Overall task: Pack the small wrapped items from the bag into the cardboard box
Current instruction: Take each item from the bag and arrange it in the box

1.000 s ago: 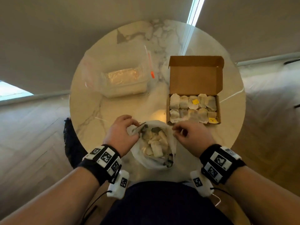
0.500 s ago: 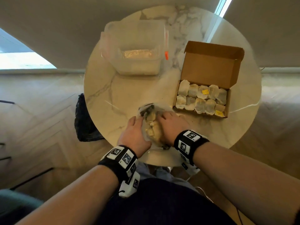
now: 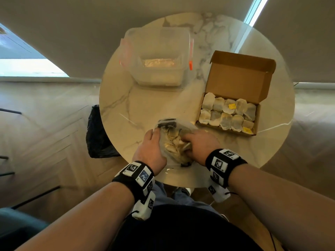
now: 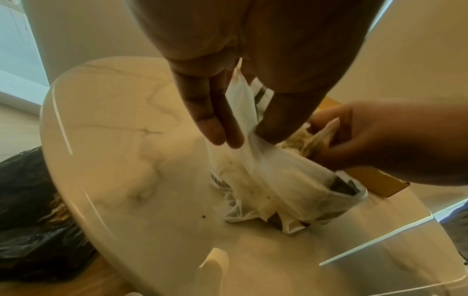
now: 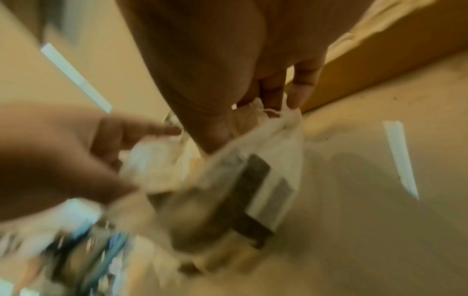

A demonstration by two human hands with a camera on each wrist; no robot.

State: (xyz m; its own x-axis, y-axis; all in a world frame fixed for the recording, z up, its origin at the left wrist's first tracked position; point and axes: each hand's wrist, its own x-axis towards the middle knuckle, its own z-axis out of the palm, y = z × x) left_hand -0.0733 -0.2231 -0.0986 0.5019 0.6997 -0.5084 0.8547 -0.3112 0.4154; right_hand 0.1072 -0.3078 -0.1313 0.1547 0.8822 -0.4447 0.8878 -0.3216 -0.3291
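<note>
A white plastic bag (image 3: 187, 126) lies open at the round table's near edge, with several small wrapped items (image 3: 174, 142) inside. My left hand (image 3: 154, 132) pinches the bag's left rim between thumb and fingers (image 4: 215, 128). My right hand (image 3: 186, 140) reaches into the bag's mouth. In the left wrist view its fingers (image 4: 336, 152) curl round one wrapped item (image 4: 322, 132). The right wrist view is blurred and shows the bag (image 5: 278, 160) under my right hand (image 5: 253, 124). The open cardboard box (image 3: 239, 78) stands to the right, with two rows of wrapped items (image 3: 226, 113) in it.
A clear plastic tub (image 3: 159, 57) with an orange latch (image 3: 190, 65) sits at the back of the marble table (image 3: 136, 105). A black bag (image 3: 97, 134) lies on the floor left of the table. The table's near edge is just below the hands.
My right hand has moved from the bag's right rim into its mouth and closed on an item. My left hand has dropped lower on the left rim. The head view has shifted.
</note>
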